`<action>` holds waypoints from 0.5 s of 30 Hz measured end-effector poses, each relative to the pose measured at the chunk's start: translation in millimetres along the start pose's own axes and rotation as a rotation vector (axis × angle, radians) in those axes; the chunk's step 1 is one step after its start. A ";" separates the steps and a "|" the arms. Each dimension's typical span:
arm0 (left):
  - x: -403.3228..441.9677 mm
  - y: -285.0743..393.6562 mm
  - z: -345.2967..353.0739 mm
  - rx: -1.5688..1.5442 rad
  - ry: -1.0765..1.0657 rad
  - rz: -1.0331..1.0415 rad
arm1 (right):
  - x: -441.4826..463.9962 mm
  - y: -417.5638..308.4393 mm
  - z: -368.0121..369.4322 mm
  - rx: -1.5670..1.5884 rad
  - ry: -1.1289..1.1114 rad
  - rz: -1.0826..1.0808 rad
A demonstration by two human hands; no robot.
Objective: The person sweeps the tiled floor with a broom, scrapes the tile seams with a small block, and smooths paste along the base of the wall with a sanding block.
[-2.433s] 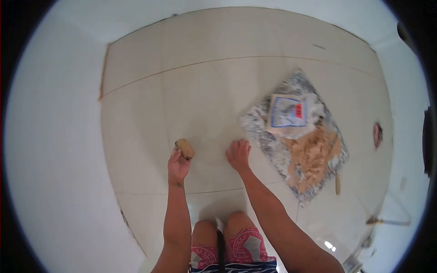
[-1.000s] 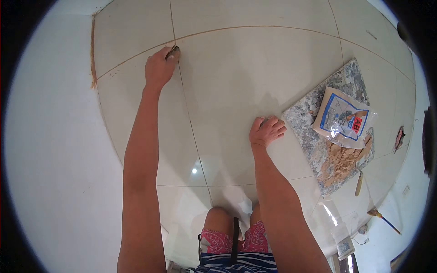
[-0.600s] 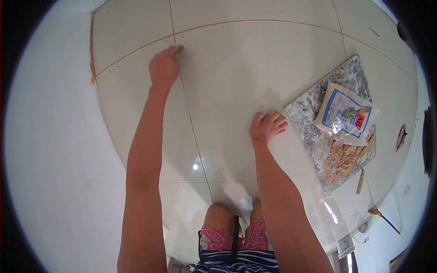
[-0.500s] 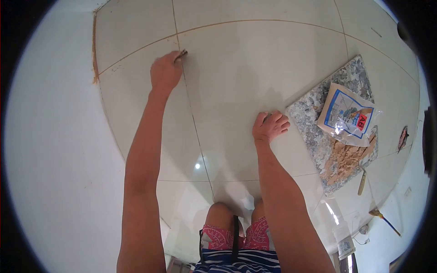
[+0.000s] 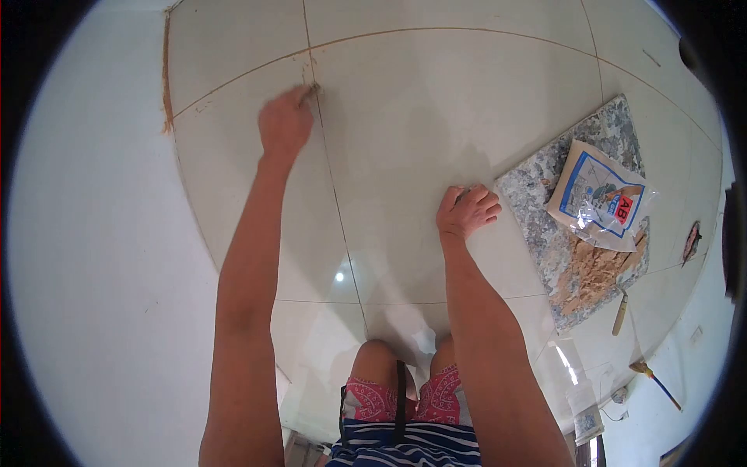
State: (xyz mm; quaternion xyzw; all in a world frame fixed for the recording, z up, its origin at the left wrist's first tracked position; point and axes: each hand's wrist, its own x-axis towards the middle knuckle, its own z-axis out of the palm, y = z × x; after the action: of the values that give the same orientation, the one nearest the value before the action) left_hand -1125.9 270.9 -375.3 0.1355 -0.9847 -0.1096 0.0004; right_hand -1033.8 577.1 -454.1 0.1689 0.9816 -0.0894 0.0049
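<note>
My left hand (image 5: 285, 123) is closed around a small dark piece (image 5: 313, 90) and holds it at a thin dark joint (image 5: 325, 152) between the pale floor tiles. The piece is blurred, so its kind does not show. Brown grout crumbs (image 5: 305, 70) lie just beyond it, near where this joint meets a brown grout line (image 5: 405, 30). My right hand (image 5: 467, 212) rests on the tiles with curled fingers, left of the mottled grey slab. Something dark shows between its thumb and fingers, too small to name.
The mottled slab (image 5: 537, 183) carries a printed plastic bag (image 5: 599, 194) and a heap of brown grout (image 5: 595, 268). A trowel handle (image 5: 620, 314) sticks out over its lower edge. A brush (image 5: 656, 381) lies at lower right. A white wall (image 5: 93, 233) bounds the left.
My left hand is now blurred by motion and sits slightly farther back along the joint from the crossing. More brown crumbs show there. The view has shifted a little; my right hand stays by the slab.
</note>
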 end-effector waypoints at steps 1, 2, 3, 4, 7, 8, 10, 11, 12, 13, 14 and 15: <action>17.0 0.1 -5.0 -0.001 -0.001 0.002 | 0.8 0.2 -0.3 -0.003 -0.012 0.004; 39.1 4.7 -11.0 0.013 0.058 -0.018 | 1.8 0.8 1.6 -0.007 -0.007 0.009; 51.6 6.1 -8.1 0.024 0.116 -0.039 | 1.6 1.4 3.8 -0.004 0.030 -0.005; 51.7 11.5 -0.4 0.016 0.112 -0.038 | 0.7 3.1 5.0 -0.002 0.066 -0.023; 29.7 25.3 27.0 0.196 0.017 -0.055 | 0.6 1.6 3.0 -0.012 0.053 -0.013; 4.0 31.0 26.3 0.142 -0.002 -0.060 | 1.6 1.5 2.6 -0.007 0.052 -0.014; -18.6 28.4 16.9 0.102 -0.022 -0.069 | 0.9 1.1 2.3 0.006 0.019 0.005; -22.8 23.3 9.4 0.034 -0.031 -0.058 | 1.3 -0.1 1.8 0.013 0.012 0.004; -26.9 19.0 4.0 -0.037 -0.045 -0.049 | 1.2 0.9 1.6 0.000 0.016 -0.005; -17.5 12.3 1.3 -0.034 -0.050 -0.054 | 0.3 2.0 2.5 -0.016 0.022 -0.016; 4.4 11.0 -7.7 0.003 -0.017 -0.042 | -1.2 2.4 2.2 -0.021 0.014 -0.018; 16.6 8.0 -8.2 0.038 0.018 -0.029 | -0.5 2.2 2.6 -0.014 0.006 -0.010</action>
State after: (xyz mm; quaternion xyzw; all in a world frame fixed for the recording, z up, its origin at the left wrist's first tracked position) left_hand -1143.8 272.2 -366.0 0.1505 -0.9845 -0.0897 0.0052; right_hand -1032.6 578.5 -457.0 0.1641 0.9830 -0.0822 0.0028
